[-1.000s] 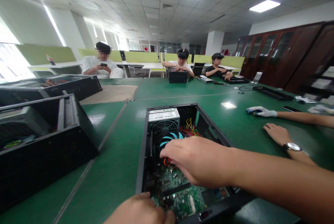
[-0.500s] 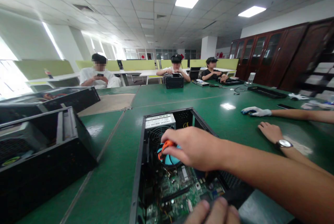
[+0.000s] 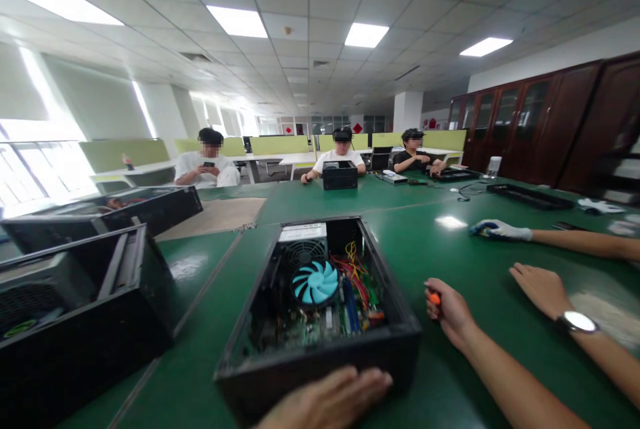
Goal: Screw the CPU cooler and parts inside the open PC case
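An open black computer case lies on the table in front of me. Inside are a light-blue cooling fan, a green circuit board and red and yellow wires. My left hand rests flat against the case's near wall, fingers stretched out. To the right of the case, my right hand is closed around a small orange-handled tool; most of it is hidden in the fist, so its kind does not show.
More opened computer cases stand at the left. A co-worker's gloved hand and bare hand rest on the green table at the right. Three people sit across, one behind a small black case. A black panel lies far right.
My right hand has moved from over the fan to the right of the case, still holding the orange-handled tool. The fan is uncovered. My left hand now lies flat on the near wall.
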{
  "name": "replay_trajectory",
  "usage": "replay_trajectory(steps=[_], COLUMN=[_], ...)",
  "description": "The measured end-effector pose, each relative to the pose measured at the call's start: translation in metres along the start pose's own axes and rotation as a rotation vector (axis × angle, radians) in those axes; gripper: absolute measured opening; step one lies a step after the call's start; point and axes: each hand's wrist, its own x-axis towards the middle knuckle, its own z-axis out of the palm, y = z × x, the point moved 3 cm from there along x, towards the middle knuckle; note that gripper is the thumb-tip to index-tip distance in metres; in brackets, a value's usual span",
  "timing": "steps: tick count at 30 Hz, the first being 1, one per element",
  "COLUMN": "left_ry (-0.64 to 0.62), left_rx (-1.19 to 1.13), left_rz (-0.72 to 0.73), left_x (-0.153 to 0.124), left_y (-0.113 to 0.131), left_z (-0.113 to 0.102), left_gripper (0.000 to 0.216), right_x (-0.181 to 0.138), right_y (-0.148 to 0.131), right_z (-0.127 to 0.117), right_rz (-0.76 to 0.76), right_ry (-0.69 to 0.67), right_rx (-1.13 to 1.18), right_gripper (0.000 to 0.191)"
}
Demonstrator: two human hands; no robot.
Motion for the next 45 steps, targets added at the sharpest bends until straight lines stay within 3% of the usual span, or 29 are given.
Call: replay_trajectory(steps=[2, 3, 4, 5, 7, 9, 14, 20, 27, 38, 45], left_ry=[-0.115, -0.338, -0.603, -0.709, -0.804, -0.776, -0.59, -0.49, -0.43, -0.421, -0.421], left_rx=[-0.209, -0.561, -0.872, -0.917, -0.96, -0.976, -1.098, -1.126, -1.12, -1.086, -1.084], left_rz=[-0.053, -0.26, -0.617, -0.803, -1.032, -1.132, -1.189, -1.252, -1.174, -1.107, -1.124], left_x=[0.013, 0.021, 0.025, 0.033, 0.046, 0.054, 0.043, 0.041, 0.045, 0.052, 0.055], left_y=[-0.017, -0.025, -0.03, -0.031, -0.024, -0.013, -0.003, -0.007, -0.003, 0.01, 0.012], left_z=[0.069, 0.109, 0.146, 0.172, 0.203, 0.212, 0.209, 0.206, 0.161, 0.092, 0.076], left_gripper=[0.081, 0.077, 0.071, 0.065, 0.058, 0.057, 0.046, 0.044, 0.037, 0.031, 0.031], right_x=[0.001, 0.001, 0.002, 0.002, 0.002, 0.001, -0.008, -0.024, -0.019, -0.029, -0.027], right_y=[0.011, 0.015, 0.017, 0.019, 0.019, 0.017, 0.007, 0.002, -0.002, 0.002, 0.005], right_z=[0.002, 0.004, 0.006, 0.007, 0.01, 0.011, 0.022, 0.035, 0.026, 0.026, 0.025], right_rz=[-0.001, -0.003, -0.008, -0.014, -0.038, -0.073, -0.191, -0.289, -0.266, -0.322, -0.301], right_ry=[-0.003, -0.01, -0.024, -0.043, -0.091, -0.141, -0.288, -0.469, -0.584, -0.622, -0.603], right_rx=[-0.118, -0.185, -0.249, -0.311, -0.427, -0.538, -0.816, -1.068, -1.078, -1.169, -1.179], right_gripper=[0.028, 0.03, 0.033, 0.035, 0.036, 0.035, 0.027, 0.027, 0.03, 0.029, 0.034])
